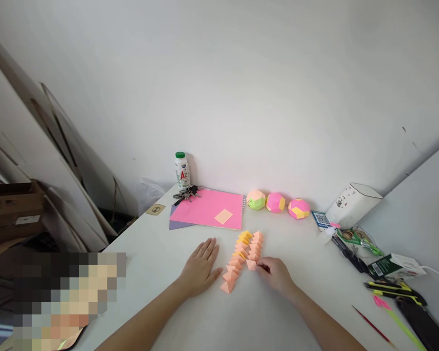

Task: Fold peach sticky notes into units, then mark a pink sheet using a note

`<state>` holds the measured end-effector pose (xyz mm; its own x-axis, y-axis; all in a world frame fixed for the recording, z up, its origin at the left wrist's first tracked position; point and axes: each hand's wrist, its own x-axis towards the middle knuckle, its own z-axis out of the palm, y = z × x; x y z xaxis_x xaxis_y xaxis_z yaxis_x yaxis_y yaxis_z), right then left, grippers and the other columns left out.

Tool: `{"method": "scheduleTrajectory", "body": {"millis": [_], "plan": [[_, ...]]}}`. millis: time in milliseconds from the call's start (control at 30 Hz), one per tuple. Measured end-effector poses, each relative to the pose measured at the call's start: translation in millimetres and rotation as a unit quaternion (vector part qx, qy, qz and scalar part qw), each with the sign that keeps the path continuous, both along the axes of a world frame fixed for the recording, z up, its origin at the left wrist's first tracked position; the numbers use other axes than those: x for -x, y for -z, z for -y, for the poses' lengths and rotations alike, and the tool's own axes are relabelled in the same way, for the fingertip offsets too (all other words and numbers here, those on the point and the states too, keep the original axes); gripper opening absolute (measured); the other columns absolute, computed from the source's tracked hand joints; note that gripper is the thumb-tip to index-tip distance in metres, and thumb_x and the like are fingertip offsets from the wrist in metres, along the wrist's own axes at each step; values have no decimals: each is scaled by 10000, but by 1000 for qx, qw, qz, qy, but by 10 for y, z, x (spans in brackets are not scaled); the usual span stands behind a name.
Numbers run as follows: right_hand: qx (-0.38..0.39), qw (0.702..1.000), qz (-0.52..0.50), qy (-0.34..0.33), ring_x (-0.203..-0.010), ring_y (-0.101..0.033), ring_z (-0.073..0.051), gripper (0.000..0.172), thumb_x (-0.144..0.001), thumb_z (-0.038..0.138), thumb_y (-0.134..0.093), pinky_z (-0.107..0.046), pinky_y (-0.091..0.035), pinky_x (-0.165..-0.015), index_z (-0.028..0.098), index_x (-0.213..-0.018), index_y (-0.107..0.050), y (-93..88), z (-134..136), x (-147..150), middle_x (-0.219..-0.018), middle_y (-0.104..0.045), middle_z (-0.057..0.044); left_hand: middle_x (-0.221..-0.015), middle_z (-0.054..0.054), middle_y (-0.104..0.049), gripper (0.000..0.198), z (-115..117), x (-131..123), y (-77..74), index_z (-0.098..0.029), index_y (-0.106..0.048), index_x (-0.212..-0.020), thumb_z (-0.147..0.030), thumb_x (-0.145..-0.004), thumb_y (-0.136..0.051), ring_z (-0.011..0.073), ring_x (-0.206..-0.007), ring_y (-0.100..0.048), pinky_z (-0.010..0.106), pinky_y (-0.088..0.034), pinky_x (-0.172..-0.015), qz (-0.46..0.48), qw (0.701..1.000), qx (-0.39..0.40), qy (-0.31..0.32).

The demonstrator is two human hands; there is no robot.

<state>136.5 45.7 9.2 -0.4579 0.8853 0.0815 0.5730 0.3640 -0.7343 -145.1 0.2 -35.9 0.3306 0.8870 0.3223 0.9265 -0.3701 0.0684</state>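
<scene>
Two rows of small folded paper pieces lie on the white table. The left row is longer and mixes peach and yellow-orange pieces; the shorter right row is peach. At the near end of the right row, my right hand pinches the edge of a peach folded paper piece between thumb and fingers. My left hand rests flat on the table, left of the rows, fingers stretched out and holding nothing.
Behind lie a pink sheet with a peach paper square, keys and a bottle. Three paper balls line the wall. Rightward are a white container, a box, cutters and a thin red stick.
</scene>
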Motion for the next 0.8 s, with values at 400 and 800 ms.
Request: {"method": "scheduleTrajectory", "body": {"millis": [400, 800], "plan": [[28, 1000, -4, 6, -515, -468, -139, 27, -787, 247, -539, -265, -398, -535, 231, -796, -559, 44, 2, -46, -571, -525, 35, -1487, 152, -324, 608, 41, 23, -52, -128, -424, -1383, -514, -916, -379, 310, -1368, -305, 458, -293, -1097, 9, 1000, 7, 9], [-222, 975, 3, 17, -1047, -552, -294, 438, -767, 335, -621, -418, -505, -843, 223, -1166, -478, 80, -32, -66, -1121, -548, -129, -1497, 136, -307, 589, 44, 22, -72, -158, -400, -1399, -497, -918, -386, 310, -1379, -279, 477, -298, -1098, 26, 1000, 13, 11]]}}
